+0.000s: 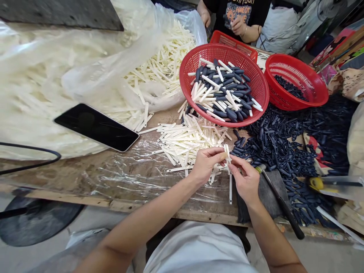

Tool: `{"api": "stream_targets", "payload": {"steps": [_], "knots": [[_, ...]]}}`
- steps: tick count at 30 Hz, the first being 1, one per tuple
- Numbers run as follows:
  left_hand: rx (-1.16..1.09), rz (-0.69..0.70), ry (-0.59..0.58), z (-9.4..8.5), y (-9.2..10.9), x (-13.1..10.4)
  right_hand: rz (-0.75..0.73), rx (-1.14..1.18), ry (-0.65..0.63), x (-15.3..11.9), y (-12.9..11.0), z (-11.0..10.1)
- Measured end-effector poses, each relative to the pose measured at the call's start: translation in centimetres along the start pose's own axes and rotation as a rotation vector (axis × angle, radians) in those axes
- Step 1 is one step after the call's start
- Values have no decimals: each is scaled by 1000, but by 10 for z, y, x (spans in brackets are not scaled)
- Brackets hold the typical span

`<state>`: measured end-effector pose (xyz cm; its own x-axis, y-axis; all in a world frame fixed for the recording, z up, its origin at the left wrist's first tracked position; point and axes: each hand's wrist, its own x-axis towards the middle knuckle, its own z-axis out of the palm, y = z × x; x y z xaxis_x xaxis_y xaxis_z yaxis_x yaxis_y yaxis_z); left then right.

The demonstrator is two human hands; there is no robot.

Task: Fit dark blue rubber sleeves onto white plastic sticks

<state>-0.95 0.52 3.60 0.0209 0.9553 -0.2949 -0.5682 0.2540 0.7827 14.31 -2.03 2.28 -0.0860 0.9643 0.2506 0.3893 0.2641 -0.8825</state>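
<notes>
My left hand (206,163) pinches one or more thin white plastic strips (227,151) between thumb and fingers, above the table's front part. From the other side my right hand (245,180) closes its fingertips on the same strips; how many are there is hard to make out. Just below the fingertips another white strip (230,191) points toward the table's front edge. A loose heap of white strips (184,142) lies beyond my left hand. To the right of my right hand spreads a pile of dark blue handle-shaped pieces (273,148).
Behind the heap, a red basket (189,60) holds white strips joined to dark handles. Another red basket (315,85) contains dark pieces. A black-handled hammer (281,201) rests on a dark pad (274,182). A phone (96,127) lies left, by a plastic bag (93,76). A person (239,22) is opposite.
</notes>
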Motion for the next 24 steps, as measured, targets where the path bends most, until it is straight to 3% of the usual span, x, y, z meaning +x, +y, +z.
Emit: {"api": "stream_targets", "payload": {"steps": [8, 14, 19, 24], "knots": [[113, 90, -22, -2, 0, -1, -210, -224, -16, 3, -4, -1], [233, 144, -49, -1, 3, -5, -269, -277, 23, 3, -2, 0], [263, 218, -82, -2, 10, -6, -254, -254, 1, 3, -5, -1], [296, 287, -56, -9, 7, -4, -103, -135, -79, 1, -9, 0]]}}
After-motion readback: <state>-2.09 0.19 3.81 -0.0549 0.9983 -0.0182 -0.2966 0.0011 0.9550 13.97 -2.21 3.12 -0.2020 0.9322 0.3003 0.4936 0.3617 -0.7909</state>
